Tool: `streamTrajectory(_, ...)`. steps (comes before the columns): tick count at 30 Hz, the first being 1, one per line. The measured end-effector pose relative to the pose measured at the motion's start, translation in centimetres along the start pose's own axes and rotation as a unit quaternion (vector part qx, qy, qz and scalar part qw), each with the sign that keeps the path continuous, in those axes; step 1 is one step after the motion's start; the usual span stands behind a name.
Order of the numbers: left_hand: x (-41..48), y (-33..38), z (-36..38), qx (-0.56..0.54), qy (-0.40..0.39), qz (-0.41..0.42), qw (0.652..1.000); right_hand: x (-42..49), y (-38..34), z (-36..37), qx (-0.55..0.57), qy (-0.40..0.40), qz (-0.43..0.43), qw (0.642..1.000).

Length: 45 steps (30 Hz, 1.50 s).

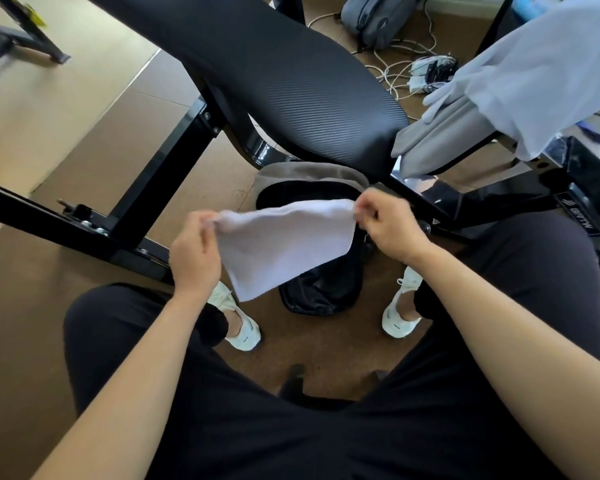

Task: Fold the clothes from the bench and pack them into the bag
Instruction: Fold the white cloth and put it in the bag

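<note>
A small white cloth (281,247) hangs in the air between my hands. My left hand (194,251) pinches its upper left corner and my right hand (388,226) pinches its upper right corner. Directly below it, on the floor between my feet, sits an open black bag (322,292) with a grey garment (309,173) lying at its far rim. The black padded bench (291,81) runs across the view above. At its right end lie a folded grey garment (440,140) and a pale white-blue garment (540,71).
The bench's black steel frame (167,174) crosses the floor left and right of the bag. A grey backpack (378,19) and a tangle of white cables with a power strip (426,71) lie on the floor beyond the bench. My knees flank the bag.
</note>
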<state>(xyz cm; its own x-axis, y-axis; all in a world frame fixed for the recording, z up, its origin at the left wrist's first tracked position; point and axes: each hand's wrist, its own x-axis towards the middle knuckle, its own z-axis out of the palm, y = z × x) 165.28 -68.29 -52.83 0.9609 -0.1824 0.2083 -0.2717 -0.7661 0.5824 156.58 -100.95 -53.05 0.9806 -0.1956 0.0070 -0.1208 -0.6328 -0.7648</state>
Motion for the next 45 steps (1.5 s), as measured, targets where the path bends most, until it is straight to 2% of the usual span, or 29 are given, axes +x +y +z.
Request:
streamTrajectory(1, -0.1, -0.9, 0.5, 0.075, -0.117, -0.037, 0.990, -0.1, 0.5, 0.3, -0.076, -0.116, 0.027, 0.990)
streamTrajectory(2, -0.3, -1.7, 1.0, 0.112, -0.201, -0.072, 0.971, -0.2, 1.1, 0.5, -0.141, -0.202, 0.059, 0.967)
streamTrajectory(3, -0.3, -2.1, 1.3, 0.100, -0.230, -0.097, 0.963, -0.3, 1.5, 0.5, -0.164, -0.227, 0.089, 0.956)
streamTrajectory(7, 0.4, -2.2, 1.5, -0.067, -0.148, -0.167, 0.972, 0.3, 1.7, 0.0, -0.061, -0.083, 0.133, 0.986)
streamTrajectory(17, 0.5, -1.9, 1.7, -0.147, -0.140, -0.218, 0.955, 0.5, 2.3, 0.0, -0.041, -0.081, 0.159, 0.983)
streamTrajectory(23, 0.6, -1.5, 1.8, -0.168, -0.128, -0.225, 0.951, 0.7, 2.5, 0.1, -0.022, -0.046, 0.176, 0.983)
streamTrajectory(30, 0.3, 0.1, 2.0, -0.257, -0.139, -0.271, 0.917, 0.6, 1.3, 0.6, 0.173, 0.008, 0.230, 0.958)
streamTrajectory(35, -1.0, 3.5, 2.2, -0.352, -0.212, -0.291, 0.864, -0.7, -0.8, 1.4, 0.267, -0.023, 0.217, 0.939)
streamTrajectory(41, -3.0, 6.8, 3.4, -0.344, -0.287, -0.247, 0.859, -2.2, -3.0, 3.3, 0.281, -0.089, 0.144, 0.945)
streamTrajectory(45, -3.9, 8.0, 4.1, -0.353, -0.302, -0.241, 0.852, -2.8, -4.1, 4.1, 0.255, -0.134, 0.100, 0.952)
